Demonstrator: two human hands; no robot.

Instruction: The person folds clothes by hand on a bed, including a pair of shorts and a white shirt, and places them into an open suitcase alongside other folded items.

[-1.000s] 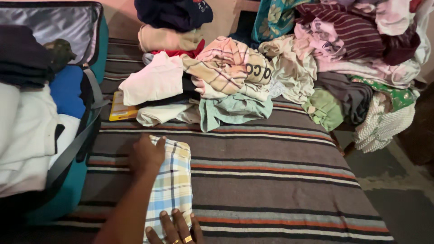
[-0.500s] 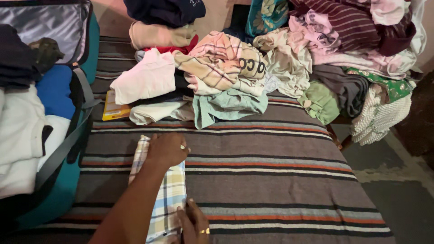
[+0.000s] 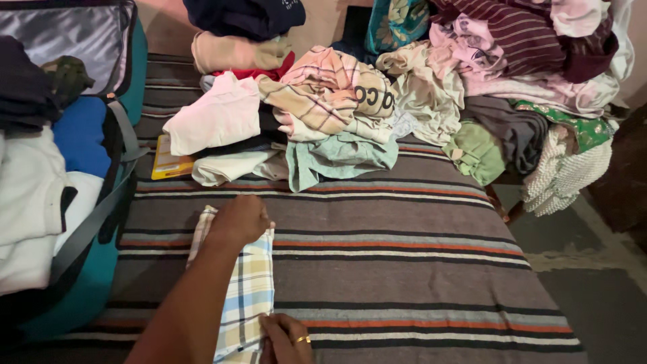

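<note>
Our hands are both on the checked cloth [image 3: 246, 290], a narrow folded strip lying lengthwise on the striped blanket [image 3: 404, 269] of the bed. The left hand [image 3: 241, 219] is curled over its far end, pressing it down; the right hand [image 3: 286, 339] pinches the near edge at the bottom of the view, a ring on one finger.

We judge the fold could slip: the strip is long and thin, held only at its two ends, so a pull from either hand may open the layers or skew the edges. It also lies just beside the open suitcase [image 3: 101, 202], whose loose strap [image 3: 94, 222] could snag it.

We count two hands, one checked cloth, one suitcase, one yellow flat packet [image 3: 165, 162] under the pale garments, and one heap of unfolded clothes [image 3: 418, 94] too tangled to number.
</note>
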